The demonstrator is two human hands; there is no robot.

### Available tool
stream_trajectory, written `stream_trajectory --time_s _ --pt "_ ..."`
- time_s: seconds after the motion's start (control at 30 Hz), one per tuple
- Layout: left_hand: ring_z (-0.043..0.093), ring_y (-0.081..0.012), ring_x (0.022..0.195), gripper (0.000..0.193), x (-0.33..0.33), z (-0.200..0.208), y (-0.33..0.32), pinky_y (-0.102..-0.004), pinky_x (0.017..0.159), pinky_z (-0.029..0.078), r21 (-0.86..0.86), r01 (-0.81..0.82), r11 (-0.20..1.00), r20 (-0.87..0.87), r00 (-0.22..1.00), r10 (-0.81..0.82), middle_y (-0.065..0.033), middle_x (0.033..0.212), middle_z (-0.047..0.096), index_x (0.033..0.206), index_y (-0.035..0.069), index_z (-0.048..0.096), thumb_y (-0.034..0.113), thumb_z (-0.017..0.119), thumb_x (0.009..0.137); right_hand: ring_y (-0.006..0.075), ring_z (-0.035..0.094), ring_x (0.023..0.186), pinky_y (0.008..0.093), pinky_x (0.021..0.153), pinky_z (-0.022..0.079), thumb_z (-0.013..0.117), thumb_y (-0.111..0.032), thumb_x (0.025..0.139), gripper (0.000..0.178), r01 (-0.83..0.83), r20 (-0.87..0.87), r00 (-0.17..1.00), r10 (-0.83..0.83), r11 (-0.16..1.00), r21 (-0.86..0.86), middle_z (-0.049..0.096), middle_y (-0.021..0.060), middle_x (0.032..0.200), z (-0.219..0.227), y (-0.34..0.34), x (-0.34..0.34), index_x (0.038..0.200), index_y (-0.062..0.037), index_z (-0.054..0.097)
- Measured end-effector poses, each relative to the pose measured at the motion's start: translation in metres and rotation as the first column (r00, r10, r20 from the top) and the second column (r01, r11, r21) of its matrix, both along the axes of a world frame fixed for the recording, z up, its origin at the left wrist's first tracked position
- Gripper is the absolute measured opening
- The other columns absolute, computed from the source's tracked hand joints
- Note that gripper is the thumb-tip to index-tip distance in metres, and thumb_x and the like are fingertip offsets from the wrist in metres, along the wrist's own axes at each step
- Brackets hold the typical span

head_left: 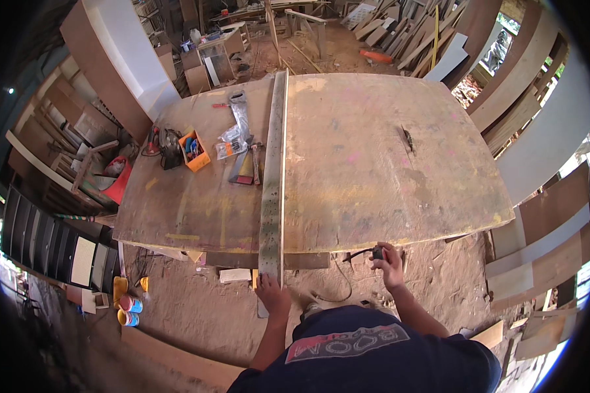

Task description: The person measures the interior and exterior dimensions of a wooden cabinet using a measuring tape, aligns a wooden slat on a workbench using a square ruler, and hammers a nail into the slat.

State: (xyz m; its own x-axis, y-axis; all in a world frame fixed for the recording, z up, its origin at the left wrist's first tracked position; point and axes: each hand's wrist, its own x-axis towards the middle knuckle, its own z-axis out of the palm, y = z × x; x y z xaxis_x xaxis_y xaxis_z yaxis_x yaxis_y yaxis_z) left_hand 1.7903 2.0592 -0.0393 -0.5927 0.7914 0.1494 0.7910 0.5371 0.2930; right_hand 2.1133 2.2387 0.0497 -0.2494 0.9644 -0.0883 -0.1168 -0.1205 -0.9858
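Note:
A long narrow plank (273, 177) lies lengthwise across the worn wooden table (354, 177), its near end jutting past the front edge. My left hand (273, 295) is closed round that near end. To the right, just off the table's front edge, my right hand (389, 267) is closed on a small dark object (377, 253). A dark cord or cable (357, 253) runs left from near this object. What kind of object it is cannot be made out. Left of the plank lie a handsaw (240, 114), a clear plastic packet (233, 143) and a hammer (255, 164).
An orange box of small items (195, 152) sits on the table's left, beside dark power tools (171, 149). A small dark piece (408, 139) lies on the right half. Paint cans (130, 304) stand on the floor at left. Boards (505, 144) lean along the right side.

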Motion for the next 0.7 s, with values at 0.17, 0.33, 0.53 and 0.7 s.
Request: stream_trajectory --time_s 0.17,0.33,0.53,0.7 --pt "0.046 -0.0435 0.136 0.055 0.024 0.068 0.066 -0.0577 0.111 0.039 0.276 0.207 0.939 0.093 0.966 -0.24 -0.0211 0.141 0.054 0.13 0.003 0.061 0.026 0.08 0.083 0.0201 0.067 0.089 0.0323 0.078 0.054 0.069 -0.028 0.099 0.049 -0.066 -0.145 0.989 0.038 0.979 -0.195 0.068 0.0077 0.104 0.028 0.007 -0.015 0.138 -0.0046 0.052" --pt "0.066 -0.0193 0.109 0.045 0.09 0.114 0.136 -0.0323 0.09 0.055 0.443 0.217 0.87 0.894 -0.175 -0.412 -0.0133 0.123 0.066 0.137 0.0 0.055 0.026 0.067 0.103 0.027 0.069 0.103 0.0383 0.09 0.056 0.084 -0.025 0.087 0.071 -0.269 0.379 0.898 0.223 0.96 0.072 0.07 0.0149 0.112 0.099 0.005 -0.027 0.144 -0.0048 0.047" --pt "0.065 -0.0168 0.11 0.04 0.136 0.144 0.189 -0.031 0.094 0.055 0.428 0.378 0.821 0.902 -0.229 -0.365 -0.011 0.123 0.065 0.137 -0.003 0.054 0.01 0.068 0.101 0.0328 0.061 0.123 0.0422 0.101 0.052 0.094 -0.029 0.074 0.098 -0.456 0.595 0.784 0.178 0.815 0.357 0.055 0.0204 0.138 0.119 0.04 0.019 0.152 -0.0054 0.041" --pt "0.066 -0.0168 0.111 0.042 0.178 0.156 0.238 -0.0318 0.096 0.055 0.588 0.316 0.745 0.808 -0.277 -0.52 -0.0114 0.124 0.066 0.136 -0.002 0.056 0.006 0.071 0.098 0.0248 0.057 0.125 0.0382 0.101 0.051 0.065 -0.042 0.101 0.072 -0.418 -0.437 0.835 0.335 0.902 -0.109 0.057 0.0142 0.138 0.081 0.116 0.058 0.156 -0.0035 0.037"
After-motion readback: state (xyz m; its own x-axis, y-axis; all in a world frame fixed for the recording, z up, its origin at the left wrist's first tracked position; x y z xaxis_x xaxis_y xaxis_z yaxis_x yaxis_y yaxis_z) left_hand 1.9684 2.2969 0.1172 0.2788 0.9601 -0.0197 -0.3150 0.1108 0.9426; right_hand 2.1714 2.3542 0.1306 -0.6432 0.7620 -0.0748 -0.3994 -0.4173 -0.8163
